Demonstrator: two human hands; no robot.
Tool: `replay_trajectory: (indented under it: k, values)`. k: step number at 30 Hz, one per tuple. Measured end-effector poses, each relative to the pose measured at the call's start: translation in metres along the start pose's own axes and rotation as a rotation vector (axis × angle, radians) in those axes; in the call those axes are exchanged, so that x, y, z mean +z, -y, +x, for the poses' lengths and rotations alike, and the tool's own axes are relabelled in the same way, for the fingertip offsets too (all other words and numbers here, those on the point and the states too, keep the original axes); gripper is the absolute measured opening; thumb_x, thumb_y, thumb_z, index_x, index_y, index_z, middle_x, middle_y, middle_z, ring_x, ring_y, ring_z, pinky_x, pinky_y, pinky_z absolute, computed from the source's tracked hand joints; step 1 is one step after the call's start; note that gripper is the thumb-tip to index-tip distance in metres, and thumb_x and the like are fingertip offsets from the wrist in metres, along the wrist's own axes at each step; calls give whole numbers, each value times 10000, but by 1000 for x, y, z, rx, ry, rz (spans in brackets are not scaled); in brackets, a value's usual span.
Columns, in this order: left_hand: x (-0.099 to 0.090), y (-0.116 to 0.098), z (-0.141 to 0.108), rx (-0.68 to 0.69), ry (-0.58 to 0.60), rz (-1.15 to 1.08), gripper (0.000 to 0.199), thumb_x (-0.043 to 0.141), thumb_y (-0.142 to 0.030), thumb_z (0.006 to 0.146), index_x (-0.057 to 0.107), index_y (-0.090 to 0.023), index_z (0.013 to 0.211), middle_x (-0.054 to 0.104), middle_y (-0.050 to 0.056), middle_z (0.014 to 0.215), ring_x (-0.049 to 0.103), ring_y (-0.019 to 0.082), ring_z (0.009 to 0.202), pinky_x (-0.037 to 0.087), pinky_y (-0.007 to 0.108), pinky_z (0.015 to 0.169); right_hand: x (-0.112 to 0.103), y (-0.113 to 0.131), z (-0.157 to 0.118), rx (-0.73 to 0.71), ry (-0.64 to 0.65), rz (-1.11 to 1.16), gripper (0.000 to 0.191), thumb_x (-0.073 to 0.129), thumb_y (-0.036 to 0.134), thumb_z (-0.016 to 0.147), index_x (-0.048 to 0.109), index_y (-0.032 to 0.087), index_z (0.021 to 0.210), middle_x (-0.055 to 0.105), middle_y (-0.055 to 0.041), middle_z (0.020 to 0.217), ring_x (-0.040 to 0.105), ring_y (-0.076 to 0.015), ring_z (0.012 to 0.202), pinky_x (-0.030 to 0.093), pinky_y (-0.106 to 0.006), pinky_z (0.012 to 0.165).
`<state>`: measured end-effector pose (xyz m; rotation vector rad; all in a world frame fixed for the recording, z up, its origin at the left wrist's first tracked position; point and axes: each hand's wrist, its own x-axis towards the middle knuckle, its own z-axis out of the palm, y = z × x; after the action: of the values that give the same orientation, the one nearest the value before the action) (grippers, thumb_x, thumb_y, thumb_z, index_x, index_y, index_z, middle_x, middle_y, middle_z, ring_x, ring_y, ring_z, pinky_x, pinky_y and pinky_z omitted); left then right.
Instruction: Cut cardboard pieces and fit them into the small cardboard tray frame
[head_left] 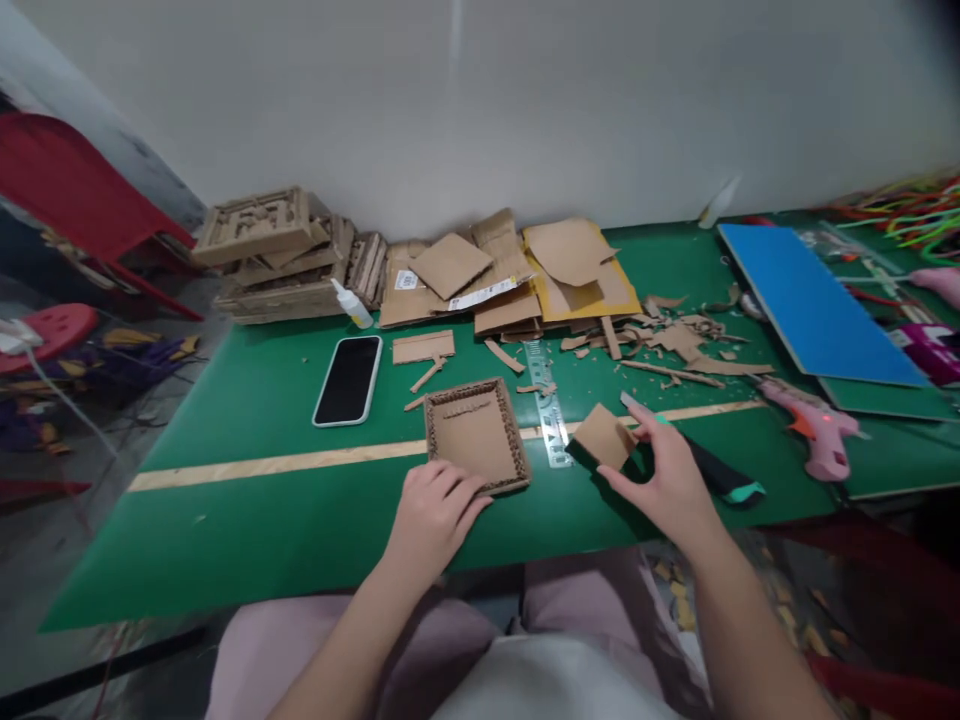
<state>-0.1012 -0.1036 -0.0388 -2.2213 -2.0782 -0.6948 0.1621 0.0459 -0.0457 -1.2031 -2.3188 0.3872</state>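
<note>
A shallow square cardboard tray (480, 440) with raised corrugated walls lies on the green table (262, 530). My left hand (439, 505) rests on its near left edge, fingers curled over the wall. Between the thumb and fingers of my right hand (660, 465) is a small square cardboard piece (602, 437), tilted above the table. A clear ruler (549, 410) lies between the tray and that piece. Just right of my right hand is a black and green cutter (724, 465), partly hidden by the hand.
Cardboard sheets (450, 265) and stacked cardboard frames (259, 225) line the wall side. A phone (349, 380) and glue bottle (351, 303) stand left. Scraps (682, 340), a pink glue gun (817, 430) and a blue board (817, 300) lie right.
</note>
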Motion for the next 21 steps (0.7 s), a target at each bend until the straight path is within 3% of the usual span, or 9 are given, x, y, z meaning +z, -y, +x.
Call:
replay_trajectory:
  k: [5, 9, 12, 14, 18, 21]
  values:
    - [-10, 19, 3, -10, -23, 99, 122, 541, -279, 865, 627, -197, 893, 639, 44, 811, 546, 202, 825, 415, 371, 794, 6, 8, -16, -89, -44, -113, 696, 580, 469, 756, 341, 176, 1341, 551, -135, 991, 521, -281, 931, 485, -428, 786]
    - [-18, 18, 6, -23, -102, 134, 151, 547, -252, 848, 599, -191, 976, 617, 67, 886, 543, 228, 899, 429, 400, 834, 10, 7, -16, -36, -90, -135, 656, 568, 484, 761, 386, 180, 1314, 543, -131, 964, 545, -276, 905, 510, -391, 729]
    - [-17, -3, 21, 6, -160, 96, 207, 527, -220, 849, 575, -180, 1047, 612, 77, 922, 541, 226, 906, 434, 394, 836, 14, 8, -16, 18, -115, -139, 636, 578, 500, 749, 428, 196, 1288, 535, -121, 980, 569, -247, 845, 521, -347, 653]
    - [-10, -24, 39, 41, -81, 76, 222, 492, -212, 869, 572, -175, 1073, 617, 76, 933, 535, 220, 913, 433, 379, 826, 17, 9, -17, 48, -137, -140, 637, 595, 521, 729, 459, 204, 1265, 533, -116, 983, 577, -235, 810, 521, -342, 622]
    - [20, -59, 78, 24, 68, 116, 261, 476, -272, 878, 578, -167, 1095, 616, 84, 969, 535, 225, 927, 441, 361, 803, 22, 10, -21, 64, -170, -88, 666, 616, 564, 691, 495, 202, 1236, 541, -118, 968, 580, -245, 814, 528, -366, 638]
    - [45, -72, 96, -60, 61, 147, 251, 480, -257, 866, 592, -163, 1070, 606, 101, 1005, 536, 237, 914, 451, 353, 751, 15, 5, -17, 56, -205, -27, 560, 579, 551, 731, 549, 197, 1164, 542, -134, 1037, 578, -257, 910, 529, -373, 700]
